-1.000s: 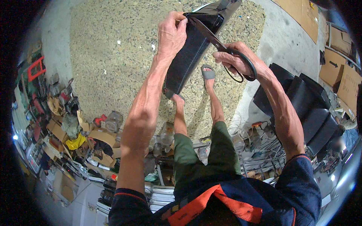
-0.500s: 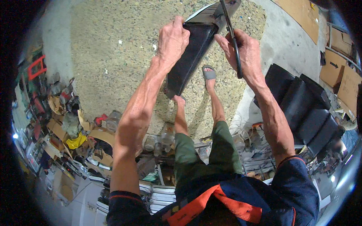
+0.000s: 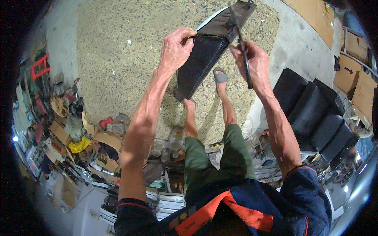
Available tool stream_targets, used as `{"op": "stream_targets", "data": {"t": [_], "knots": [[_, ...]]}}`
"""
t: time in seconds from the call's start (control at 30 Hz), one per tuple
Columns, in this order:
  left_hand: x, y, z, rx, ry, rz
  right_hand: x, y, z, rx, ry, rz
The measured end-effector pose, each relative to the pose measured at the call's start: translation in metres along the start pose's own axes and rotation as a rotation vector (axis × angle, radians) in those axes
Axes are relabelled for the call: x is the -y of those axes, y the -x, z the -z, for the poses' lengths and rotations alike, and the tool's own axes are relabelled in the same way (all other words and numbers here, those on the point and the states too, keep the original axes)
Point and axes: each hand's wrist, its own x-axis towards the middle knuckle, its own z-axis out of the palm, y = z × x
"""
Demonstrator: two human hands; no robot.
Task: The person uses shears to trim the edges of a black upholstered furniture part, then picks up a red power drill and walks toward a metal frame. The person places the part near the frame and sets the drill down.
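A long, tapering black padded panel (image 3: 202,59) with stitched seams stands slanted in front of me, its lower end by my left foot. Its upper part (image 3: 224,21) looks wrinkled and ribbed, with a pale strip along the left edge. My left hand (image 3: 177,47) is closed, thumb and fingers pinching the panel's left edge at the fold. On the other side, my right hand (image 3: 254,61) is curled round a long, thin dark tool (image 3: 247,67), blurred at its upper end. That upper end crosses in front of the panel's top; its exact kind is unclear.
A speckled foam mat (image 3: 118,59) lies under my feet. Several black padded panels (image 3: 311,106) lean together at the right, near cardboard boxes (image 3: 348,70). Clutter with a yellow bag (image 3: 80,145) and a red frame (image 3: 39,67) fills the left side.
Both hands have come slightly lower in view, the right with the tool. My right thumb has moved away from the panel's edge. The left hand still pinches the panel.
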Motion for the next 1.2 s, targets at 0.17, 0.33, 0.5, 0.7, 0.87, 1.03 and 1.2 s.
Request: {"op": "stream_targets", "data": {"t": [0.17, 0.33, 0.5, 0.7, 0.87, 1.03, 1.2], "knots": [[-0.004, 0.011, 0.003, -0.031, -0.11, -0.123, -0.003, -0.026, 0.009, -0.07, 0.068, -0.091], [-0.014, 0.023, -0.002, -0.094, -0.072, -0.067, 0.003, -0.031, 0.001, -0.111, -0.006, 0.185], [-0.013, 0.025, -0.012, -0.143, 0.003, 0.056, 0.018, -0.007, 0.014, 0.187, -0.057, 0.028], [-0.002, 0.016, -0.031, -0.234, 0.361, 0.224, 0.024, 0.01, 0.048, 0.578, 0.034, -0.068], [-0.008, 0.011, -0.037, -0.244, 0.226, 0.171, 0.018, -0.004, 0.048, 0.748, 0.15, -0.12], [-0.015, 0.001, -0.035, -0.16, 0.142, 0.142, 0.011, -0.017, 0.049, 0.743, 0.223, -0.006], [-0.016, -0.002, -0.042, -0.148, 0.054, 0.072, 0.01, -0.022, 0.059, 0.799, 0.183, -0.127]]}}
